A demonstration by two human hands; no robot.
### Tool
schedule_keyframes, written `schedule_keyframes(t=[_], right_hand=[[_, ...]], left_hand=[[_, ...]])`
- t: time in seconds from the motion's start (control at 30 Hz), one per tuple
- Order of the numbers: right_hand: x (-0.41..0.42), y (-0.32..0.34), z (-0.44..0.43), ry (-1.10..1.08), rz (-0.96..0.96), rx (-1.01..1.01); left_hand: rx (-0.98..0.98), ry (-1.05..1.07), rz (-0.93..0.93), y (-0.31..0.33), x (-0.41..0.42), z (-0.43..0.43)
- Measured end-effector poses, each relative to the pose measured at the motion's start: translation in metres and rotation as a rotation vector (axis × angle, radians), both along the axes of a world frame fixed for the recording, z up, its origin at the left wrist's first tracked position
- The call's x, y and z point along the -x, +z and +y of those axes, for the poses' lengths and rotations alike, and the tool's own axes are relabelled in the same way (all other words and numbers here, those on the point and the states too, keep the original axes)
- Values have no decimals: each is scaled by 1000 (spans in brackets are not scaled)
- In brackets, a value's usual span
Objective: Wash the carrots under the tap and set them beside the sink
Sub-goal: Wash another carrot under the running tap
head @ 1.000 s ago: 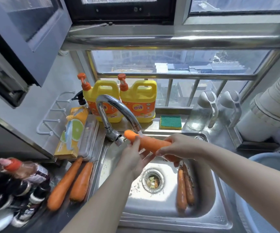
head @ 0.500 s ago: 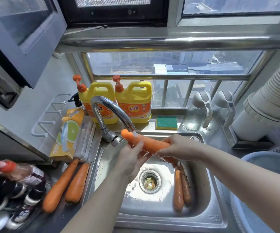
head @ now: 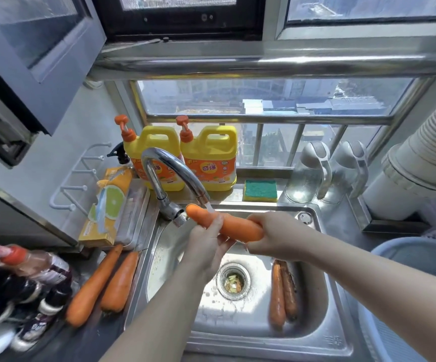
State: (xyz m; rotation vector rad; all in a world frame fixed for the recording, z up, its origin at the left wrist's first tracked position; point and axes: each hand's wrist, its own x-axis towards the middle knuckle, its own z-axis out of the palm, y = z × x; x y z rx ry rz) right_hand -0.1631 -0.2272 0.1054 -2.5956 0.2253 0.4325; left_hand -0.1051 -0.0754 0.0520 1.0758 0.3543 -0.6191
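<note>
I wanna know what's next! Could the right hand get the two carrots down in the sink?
Probably yes, once free. The right hand now grips the carrot under the tap; the two carrots in the sink lie uncovered just below it.

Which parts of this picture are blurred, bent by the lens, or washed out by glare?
In the head view, the bottles at the lower left are smeared and soft; the window rail bows from wide-angle distortion; sunlight glares white off the wet floor of the sink; the held carrot at the centre is fairly sharp and evenly lit.
</note>
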Motion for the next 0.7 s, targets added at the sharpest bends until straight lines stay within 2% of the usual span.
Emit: schedule_keyframes(t=[0.1, 0.17, 0.23, 0.33, 0.4, 0.7], right_hand=[[5, -4, 8, 89, -120, 220], [4, -4, 10, 111, -151, 264], [0, 0, 6, 54, -114, 157], [-5, 1, -3, -64, -4, -187], [-5, -1, -4, -79, 13, -274], [0, -8, 10, -25, -46, -7]], left_hand=[[-75, 67, 62, 4, -3, -5], [-52, 102, 130, 7, -6, -5], [5, 62, 102, 7, -9, -1], [63, -30, 0, 3, -10, 6], [78, -42, -37, 3, -11, 8], [-157, 36, -21, 5, -10, 3]])
